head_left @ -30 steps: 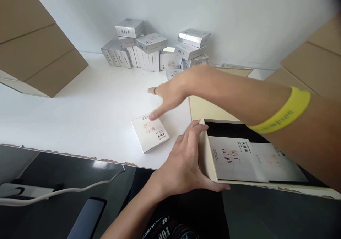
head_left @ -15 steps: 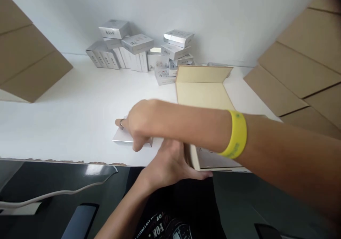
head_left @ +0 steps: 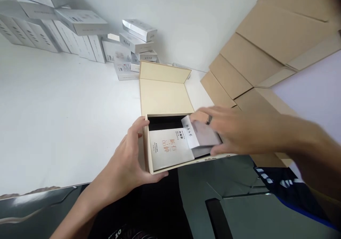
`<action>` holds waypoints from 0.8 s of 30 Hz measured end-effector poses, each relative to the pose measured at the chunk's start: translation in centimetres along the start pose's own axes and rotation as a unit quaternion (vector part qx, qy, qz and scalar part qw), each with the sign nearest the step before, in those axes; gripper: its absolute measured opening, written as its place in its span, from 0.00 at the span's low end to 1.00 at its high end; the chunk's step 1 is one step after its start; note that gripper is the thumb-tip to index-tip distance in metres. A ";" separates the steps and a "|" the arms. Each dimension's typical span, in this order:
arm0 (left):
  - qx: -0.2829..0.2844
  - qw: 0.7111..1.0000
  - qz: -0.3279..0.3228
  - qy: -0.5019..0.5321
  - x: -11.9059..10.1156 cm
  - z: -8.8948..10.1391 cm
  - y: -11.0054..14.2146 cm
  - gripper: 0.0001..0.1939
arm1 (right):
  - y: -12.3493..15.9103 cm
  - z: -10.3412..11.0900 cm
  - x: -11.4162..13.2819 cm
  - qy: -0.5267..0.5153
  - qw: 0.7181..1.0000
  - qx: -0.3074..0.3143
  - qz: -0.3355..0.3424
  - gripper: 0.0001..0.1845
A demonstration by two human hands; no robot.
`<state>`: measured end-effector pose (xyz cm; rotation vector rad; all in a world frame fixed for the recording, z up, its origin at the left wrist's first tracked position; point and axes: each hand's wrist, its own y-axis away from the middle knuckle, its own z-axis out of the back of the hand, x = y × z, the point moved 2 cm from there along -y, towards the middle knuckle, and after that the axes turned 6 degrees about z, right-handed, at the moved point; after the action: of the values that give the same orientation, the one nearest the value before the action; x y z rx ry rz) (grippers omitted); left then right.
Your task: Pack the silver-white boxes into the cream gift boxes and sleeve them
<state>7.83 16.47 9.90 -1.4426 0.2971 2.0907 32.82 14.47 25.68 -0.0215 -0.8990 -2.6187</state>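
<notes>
A beige gift box [head_left: 146, 150] stands open at the front edge of the white table [head_left: 61, 125], its lid [head_left: 163, 90] laid back. A white packet with red print [head_left: 170, 148] lies in its black-lined inside. My left hand [head_left: 128, 164] grips the box's left wall, thumb along the front edge. My right hand [head_left: 234, 130], a ring on one finger, holds a small silver packet [head_left: 199, 134] tilted over the right half of the box.
A pile of several small silver packets [head_left: 80, 36] leans against the white wall at the back left. Brown cardboard cartons [head_left: 253, 58] are stacked at the right. Below the table edge are a dark floor and a dark object [head_left: 221, 217].
My right hand picked up the silver packet from the table at the left and carried it right, over the open box. My view swung to the right; my left hand stayed on the box.
</notes>
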 end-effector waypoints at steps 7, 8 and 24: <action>-0.011 1.000 0.017 -0.011 0.4 -0.3 0.2 0.56 | 0.3 -3.0 -0.2 -0.009 1.000 -0.015 0.014 0.52; -0.014 1.000 0.015 -0.009 0.4 -0.3 0.3 0.56 | 0.4 -3.2 -0.1 0.008 1.000 -0.009 0.019 0.51; -0.037 0.999 -0.007 -0.028 1.7 -0.7 0.4 0.58 | -1.9 -4.3 0.3 0.068 0.993 0.031 0.087 0.30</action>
<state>7.73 16.41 8.05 -1.4225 0.1885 2.1466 32.37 13.20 21.17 0.0884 -0.8887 -2.3982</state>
